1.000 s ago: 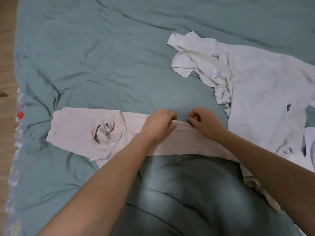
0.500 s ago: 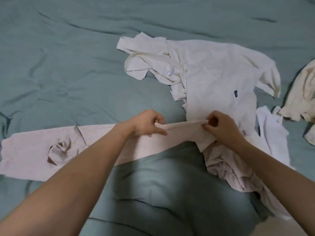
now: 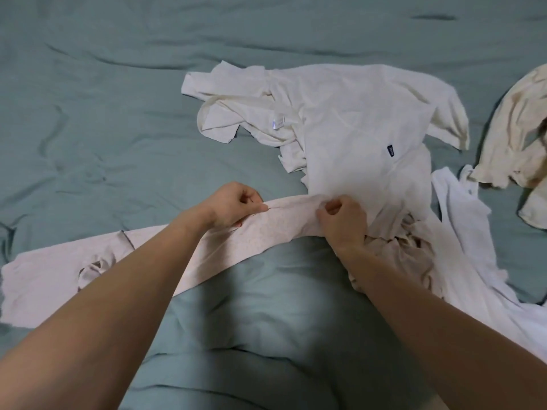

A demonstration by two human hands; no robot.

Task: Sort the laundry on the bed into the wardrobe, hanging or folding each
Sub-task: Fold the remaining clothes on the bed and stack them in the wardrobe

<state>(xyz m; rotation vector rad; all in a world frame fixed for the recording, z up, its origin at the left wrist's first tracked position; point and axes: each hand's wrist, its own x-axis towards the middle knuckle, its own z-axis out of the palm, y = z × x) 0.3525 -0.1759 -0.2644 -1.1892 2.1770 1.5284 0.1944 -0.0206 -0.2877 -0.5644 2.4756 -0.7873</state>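
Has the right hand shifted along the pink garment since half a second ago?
Yes. Against the white shirt's dark label, the right hand has slid leftward along the pink garment, closing toward the left hand. Both still pinch its top edge.

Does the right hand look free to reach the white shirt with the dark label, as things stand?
Probably not yet: the right hand pinches the pink garment. The white shirt lies uncovered just beyond it, so letting go would clear the way.

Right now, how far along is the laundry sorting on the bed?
Early. Nothing in view looks finished; no wardrobe is visible. In hand: the left hand and right hand pinch the top edge of the pink garment. Left: the white shirt, white top and cream garment lie loose on the bed.
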